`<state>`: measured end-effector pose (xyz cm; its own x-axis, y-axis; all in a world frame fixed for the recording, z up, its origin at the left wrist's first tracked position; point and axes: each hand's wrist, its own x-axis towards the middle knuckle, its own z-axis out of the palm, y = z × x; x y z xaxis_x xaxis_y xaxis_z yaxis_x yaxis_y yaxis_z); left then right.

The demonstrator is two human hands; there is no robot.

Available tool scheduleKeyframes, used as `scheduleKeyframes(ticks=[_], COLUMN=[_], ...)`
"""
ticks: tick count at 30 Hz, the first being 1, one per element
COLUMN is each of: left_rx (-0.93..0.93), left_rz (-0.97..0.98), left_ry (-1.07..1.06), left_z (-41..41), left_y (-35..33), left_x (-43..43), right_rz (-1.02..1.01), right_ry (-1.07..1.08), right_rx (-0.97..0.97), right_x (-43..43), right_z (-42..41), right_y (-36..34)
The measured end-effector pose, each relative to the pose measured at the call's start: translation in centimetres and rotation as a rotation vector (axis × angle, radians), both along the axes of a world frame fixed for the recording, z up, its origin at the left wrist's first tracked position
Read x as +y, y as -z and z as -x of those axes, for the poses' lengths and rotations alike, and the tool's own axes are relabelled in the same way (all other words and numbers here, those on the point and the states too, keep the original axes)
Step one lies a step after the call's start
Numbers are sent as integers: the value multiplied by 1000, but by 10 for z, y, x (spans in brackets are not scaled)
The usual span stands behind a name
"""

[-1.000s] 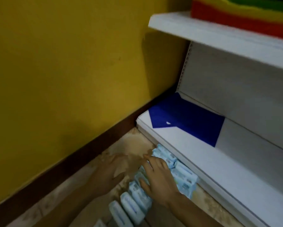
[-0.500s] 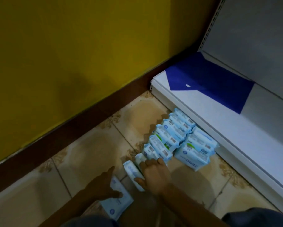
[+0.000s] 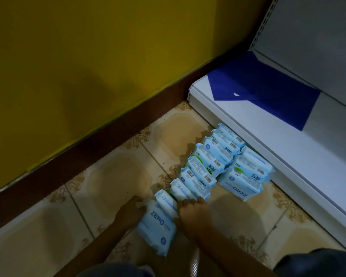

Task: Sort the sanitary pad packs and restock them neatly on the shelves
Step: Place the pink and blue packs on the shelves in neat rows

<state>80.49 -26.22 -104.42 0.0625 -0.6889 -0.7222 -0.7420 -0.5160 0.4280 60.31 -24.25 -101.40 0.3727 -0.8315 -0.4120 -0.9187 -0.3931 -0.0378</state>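
Observation:
Several light-blue sanitary pad packs [image 3: 206, 166] stand on edge in a row on the tiled floor, running from the white bottom shelf [image 3: 268, 140] toward me. A second short group of packs [image 3: 246, 176] lies to the row's right, against the shelf front. At the row's near end is a pack marked ZERO [image 3: 158, 224], tilted up against the row. My left hand [image 3: 131, 211] grips its left edge. My right hand [image 3: 192, 213] grips its right edge, with the fingers curled over the top of the neighbouring packs.
A blue sheet [image 3: 264, 88] lies on the shelf's back left corner. A yellow wall [image 3: 88, 66] with a brown skirting board [image 3: 108, 136] borders the floor on the left. My knees show at the bottom edge.
The view has tilted down from the shelf to the floor. The flat pack under my left hand has been raised and set against the row's near end, with both hands on it.

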Motion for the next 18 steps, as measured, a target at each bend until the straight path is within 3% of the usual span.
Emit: scheduleKeyframes(ticks=[7,15,18], left_rx=[389,759,1079], left_rz=[-200,-211,-170], left_ry=[-497,-860,-938], left_z=[15,13,6], left_y=[-19,-44,-72], left_x=[-12,-11,-30], right_rz=[71,103,100], right_ry=[124,278,478], right_rx=[-141,-643,-822], right_x=[6,12,2], right_z=[-3,-3,-10], right_y=[2,-15,-32])
